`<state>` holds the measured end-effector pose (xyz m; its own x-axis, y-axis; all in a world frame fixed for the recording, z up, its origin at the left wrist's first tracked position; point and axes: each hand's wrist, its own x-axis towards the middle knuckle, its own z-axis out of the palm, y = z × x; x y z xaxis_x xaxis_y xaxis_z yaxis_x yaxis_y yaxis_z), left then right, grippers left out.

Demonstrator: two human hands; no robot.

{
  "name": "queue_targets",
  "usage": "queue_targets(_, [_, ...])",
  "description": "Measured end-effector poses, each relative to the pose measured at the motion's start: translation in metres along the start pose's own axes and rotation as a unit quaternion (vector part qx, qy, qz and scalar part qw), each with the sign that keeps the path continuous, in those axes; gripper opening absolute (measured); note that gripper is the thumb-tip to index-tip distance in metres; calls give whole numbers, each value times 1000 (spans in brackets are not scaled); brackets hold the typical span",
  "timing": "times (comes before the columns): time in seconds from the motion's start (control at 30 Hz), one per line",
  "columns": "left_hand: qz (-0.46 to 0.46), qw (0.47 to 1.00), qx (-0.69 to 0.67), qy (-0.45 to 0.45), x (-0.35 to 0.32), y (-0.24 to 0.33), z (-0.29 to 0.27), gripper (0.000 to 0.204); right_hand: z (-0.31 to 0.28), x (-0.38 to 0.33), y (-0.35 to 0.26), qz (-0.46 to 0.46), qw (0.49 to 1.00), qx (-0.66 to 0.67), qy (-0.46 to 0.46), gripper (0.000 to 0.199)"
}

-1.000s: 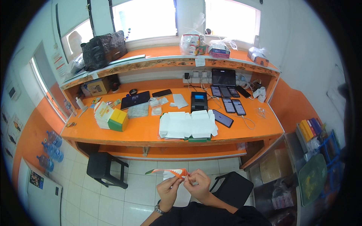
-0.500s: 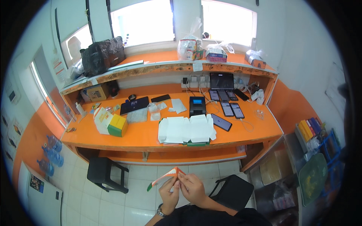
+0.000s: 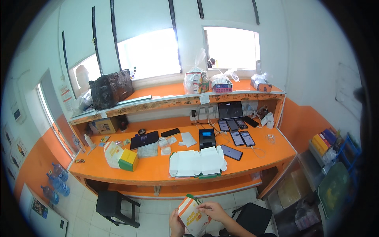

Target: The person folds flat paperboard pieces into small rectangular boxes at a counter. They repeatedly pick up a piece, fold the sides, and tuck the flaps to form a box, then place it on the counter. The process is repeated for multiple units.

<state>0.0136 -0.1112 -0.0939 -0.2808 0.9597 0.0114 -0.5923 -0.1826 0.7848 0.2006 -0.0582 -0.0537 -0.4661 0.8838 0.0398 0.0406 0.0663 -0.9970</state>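
A paper food carton (image 3: 192, 216), white with orange and green edges and yellow print, is held in front of me, its printed face showing. My left hand (image 3: 177, 226) grips its left edge. At its upper right side, my right hand (image 3: 213, 211) pinches the edge with bent fingers. On the orange counter (image 3: 152, 168) ahead lies a stack of flattened white cartons (image 3: 197, 162) with green showing at the front edge. Left of that, a set of folded cartons (image 3: 121, 157), white, yellow and green, rests on its side.
A small black printer (image 3: 206, 138), several phones (image 3: 231, 152), a dark tablet (image 3: 144, 140) and a laptop (image 3: 229, 110) sit on the counter. Black stools (image 3: 112, 207) stand before it. Bagged goods (image 3: 196, 81) are on the upper shelf; water bottles (image 3: 59, 185) stand at left.
The carton has been turned from nearly edge-on to show its printed face. My hands have moved apart, the right now at its upper side. The view has tilted upward, placing my hands lower.
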Motion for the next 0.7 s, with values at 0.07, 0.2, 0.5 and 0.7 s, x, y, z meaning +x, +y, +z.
queue_targets(0.07, [-11, 1000, -19, 20, -1, -1, -8, 39, 3, -2, 3, 84, 995, 41, 33, 40])
queue_targets(0.2, [-8, 1000, -18, 23, -1, 0, -23, 43, 7, -9, -8, 35, 992, -1, 117, 32])
queue_targets(0.5, [99, 936, 337, 21, 5, 39, -10, 41, 2, -10, -5, 10, 999, 53, -3, 24])
queue_targets(0.7, [-52, 886, 458, -49, -6, 46, 13, 25, 12, -14, -7, -58, 994, -78, -54, 21])
